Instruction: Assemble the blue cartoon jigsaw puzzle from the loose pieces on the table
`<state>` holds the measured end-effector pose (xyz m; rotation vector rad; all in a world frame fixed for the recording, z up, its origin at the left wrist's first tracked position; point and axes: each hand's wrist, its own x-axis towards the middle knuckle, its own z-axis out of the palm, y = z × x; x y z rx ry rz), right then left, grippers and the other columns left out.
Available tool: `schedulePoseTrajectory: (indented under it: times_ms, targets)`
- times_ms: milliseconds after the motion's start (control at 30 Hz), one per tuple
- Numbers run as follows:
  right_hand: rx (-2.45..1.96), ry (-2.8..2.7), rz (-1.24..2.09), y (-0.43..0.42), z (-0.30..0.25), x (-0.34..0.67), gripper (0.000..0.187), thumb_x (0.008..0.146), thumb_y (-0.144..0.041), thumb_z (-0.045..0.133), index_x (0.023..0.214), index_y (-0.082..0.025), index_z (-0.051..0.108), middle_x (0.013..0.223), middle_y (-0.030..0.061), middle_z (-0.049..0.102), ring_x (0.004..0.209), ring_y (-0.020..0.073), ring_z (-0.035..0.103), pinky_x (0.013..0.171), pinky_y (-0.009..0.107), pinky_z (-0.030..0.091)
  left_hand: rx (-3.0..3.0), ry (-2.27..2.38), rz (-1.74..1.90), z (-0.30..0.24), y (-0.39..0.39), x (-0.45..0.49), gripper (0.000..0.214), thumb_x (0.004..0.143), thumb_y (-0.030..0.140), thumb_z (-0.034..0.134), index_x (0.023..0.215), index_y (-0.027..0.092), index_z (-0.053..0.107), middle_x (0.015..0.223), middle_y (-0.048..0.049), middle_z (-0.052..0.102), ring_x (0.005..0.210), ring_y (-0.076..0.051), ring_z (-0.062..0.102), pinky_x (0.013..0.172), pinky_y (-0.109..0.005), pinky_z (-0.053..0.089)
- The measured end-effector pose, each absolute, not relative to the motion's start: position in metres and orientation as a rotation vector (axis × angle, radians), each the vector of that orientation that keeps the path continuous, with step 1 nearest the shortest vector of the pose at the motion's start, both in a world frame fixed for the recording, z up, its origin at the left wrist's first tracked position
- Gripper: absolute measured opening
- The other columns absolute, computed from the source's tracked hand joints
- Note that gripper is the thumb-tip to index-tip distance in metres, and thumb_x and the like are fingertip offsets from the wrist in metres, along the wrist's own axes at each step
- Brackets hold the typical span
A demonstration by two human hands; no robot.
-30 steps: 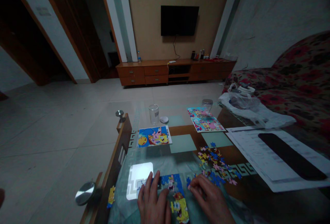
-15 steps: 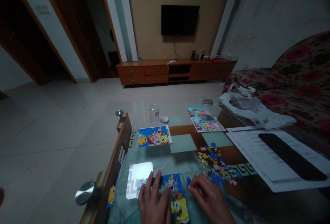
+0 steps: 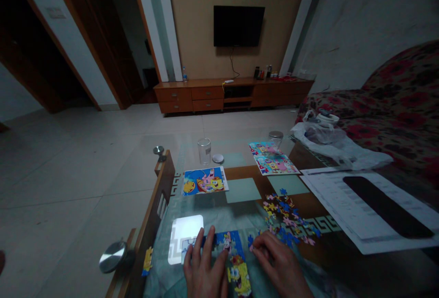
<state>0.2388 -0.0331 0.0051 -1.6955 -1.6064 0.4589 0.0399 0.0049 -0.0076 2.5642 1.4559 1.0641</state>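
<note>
A partly joined jigsaw puzzle (image 3: 240, 273) with a yellow cartoon figure and blue border lies on the glass table in front of me. My left hand (image 3: 206, 266) rests flat on its left part, fingers stretched out and covering some of it. Just right of the puzzle, my right hand (image 3: 276, 259) is closed, thumb and index finger pinching a small blue and pink puzzle piece (image 3: 250, 242). Beyond that hand spreads a heap of loose puzzle pieces (image 3: 283, 211). A few joined yellow and blue pieces (image 3: 147, 261) sit at the table's left edge.
A picture card (image 3: 206, 181) lies beyond the puzzle, near an open glass jar (image 3: 205, 151) and its lid (image 3: 218, 158). Another jar (image 3: 275, 139) stands on more picture cards (image 3: 276, 165). Papers (image 3: 338, 206) under a dark flat object (image 3: 386, 206) and a plastic bag (image 3: 343, 147) occupy the right.
</note>
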Motion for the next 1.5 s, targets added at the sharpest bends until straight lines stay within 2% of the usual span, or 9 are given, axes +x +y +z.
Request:
schedulePoseTrajectory:
  times_ms: [500,700,1033,1500]
  targets:
    - [-1.695,-1.604,0.458,-0.0342,0.0076,0.2382,0.015,0.091,-0.024,0.050,0.079,-0.022,0.058,0.073,0.0006,0.059,0.062,0.0185,0.057,0.059,0.030,0.044,2.584,1.466,1.100,-0.0118,0.0063,0.0399,0.036,0.070,0.010,0.057,0.096,0.033,0.067,0.135,-0.0098,0.055,0.128,-0.037,0.042,0.092,-0.057,0.039]
    - [-1.704,-1.598,0.451,-0.0331,0.0096,0.2383,0.015,0.091,-0.024,0.051,0.078,-0.022,0.059,0.073,0.0006,0.060,0.063,0.0188,0.058,0.059,0.029,0.044,2.548,1.468,1.183,-0.0171,0.0087,0.0390,0.028,0.078,0.014,0.051,0.101,0.026,0.064,0.133,-0.0124,0.057,0.128,-0.032,0.043,0.094,-0.053,0.038]
    - [-1.704,-1.600,0.448,-0.0333,0.0074,0.2384,0.014,0.091,-0.023,0.051,0.079,-0.022,0.059,0.074,0.0004,0.060,0.063,0.0185,0.058,0.060,0.030,0.045,2.632,1.471,1.136,-0.0141,0.0085,0.0402,0.023,0.077,0.021,0.057,0.096,0.031,0.066,0.132,-0.0106,0.058,0.127,-0.033,0.043,0.092,-0.053,0.037]
    - [-1.686,-1.609,0.424,-0.0329,0.0103,0.2372,0.017,0.092,-0.026,0.051,0.078,-0.022,0.058,0.072,0.0009,0.060,0.060,0.0183,0.057,0.057,0.030,0.045,2.662,1.469,1.068,-0.0116,0.0064,0.0389,0.019,0.078,0.026,0.062,0.096,0.030,0.067,0.134,-0.0105,0.056,0.128,-0.034,0.043,0.094,-0.053,0.037]
